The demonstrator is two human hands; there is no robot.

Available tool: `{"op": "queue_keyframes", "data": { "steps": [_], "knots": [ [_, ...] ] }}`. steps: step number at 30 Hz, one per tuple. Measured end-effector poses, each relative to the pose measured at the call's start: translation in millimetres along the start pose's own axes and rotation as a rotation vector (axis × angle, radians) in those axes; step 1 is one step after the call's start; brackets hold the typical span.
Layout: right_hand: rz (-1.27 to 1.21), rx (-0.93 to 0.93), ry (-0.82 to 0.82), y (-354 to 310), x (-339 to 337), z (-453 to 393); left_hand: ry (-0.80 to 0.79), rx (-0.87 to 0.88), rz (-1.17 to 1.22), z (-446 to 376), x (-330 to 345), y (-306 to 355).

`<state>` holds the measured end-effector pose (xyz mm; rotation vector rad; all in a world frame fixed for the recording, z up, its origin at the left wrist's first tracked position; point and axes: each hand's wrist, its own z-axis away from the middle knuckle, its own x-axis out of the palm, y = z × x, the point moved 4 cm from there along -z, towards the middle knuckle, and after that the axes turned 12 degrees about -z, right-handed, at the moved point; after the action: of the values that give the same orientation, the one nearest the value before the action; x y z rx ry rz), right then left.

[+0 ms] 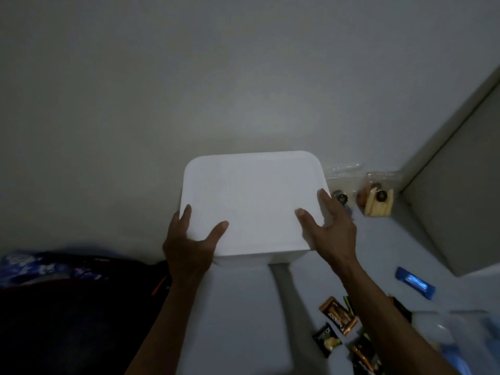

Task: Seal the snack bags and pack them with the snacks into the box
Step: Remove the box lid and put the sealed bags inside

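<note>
At centre of the dim scene, against a plain pale wall (189, 77): 1 white rectangular plastic box with rounded corners and a flat lid (251, 201), held between 2 hands, its far edge close to the wall.

Left hand (189, 242): clasped on the box's near-left corner, thumb lying across the lid, fingers wrapped down the left side.

Right hand (332, 226): clasped on the box's right edge, thumb on the lid, fingers curled over the right side. The 2 hands are well apart, 1 at each side of the box.

Pale desk (238, 307), below and right of the box:
- 1 clear plastic zip bag with yellow and dark snacks inside (377, 197), by the wall corner at right; whether it is sealed cannot be told.
- 1 more clear bag (342, 173), partly hidden behind the box and the right hand.
- 1 blue wrapped snack bar (415, 282), right of the right forearm.
- 1 brown-orange snack packet (338, 315), just left of the right forearm.
- 1 small black snack packet with a yellow picture (326, 339), just below it.
- More dark packets (364, 355) at the lower edge, blurred.

Lower left: 1 dark bag or cloth (67, 320), with blue-and-white wrapping (46, 267) above it.
</note>
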<state>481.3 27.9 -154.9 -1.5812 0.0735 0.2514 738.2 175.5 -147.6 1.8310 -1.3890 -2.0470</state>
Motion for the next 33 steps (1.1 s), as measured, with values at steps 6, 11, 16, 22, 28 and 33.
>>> {"op": "queue_keyframes", "data": {
  "steps": [6, 11, 16, 22, 28, 33],
  "knots": [
    [0.029, -0.011, 0.010, -16.0, -22.4, 108.3, -0.008, 0.013, 0.101, 84.1, -58.1, -37.9],
    [0.060, -0.018, 0.008, 8.8, -32.2, 217.4, -0.055, -0.046, -0.006, 166.6, -91.6, -107.4],
    [0.069, 0.127, -0.041, 73.4, -29.6, 277.4, -0.150, -0.134, -0.120, 220.4, -79.2, -164.3],
    [0.085, 0.246, -0.075, 145.0, -15.5, 283.0, -0.295, -0.205, -0.123, 234.1, -25.5, -212.2],
    [0.241, 0.230, -0.107, 201.1, -8.4, 260.2, -0.333, -0.212, -0.151, 235.0, 27.9, -240.8],
    [0.494, 0.141, -0.129, 222.6, -14.2, 246.4, -0.272, -0.117, -0.231, 234.9, 57.0, -242.7]
  ]
}}
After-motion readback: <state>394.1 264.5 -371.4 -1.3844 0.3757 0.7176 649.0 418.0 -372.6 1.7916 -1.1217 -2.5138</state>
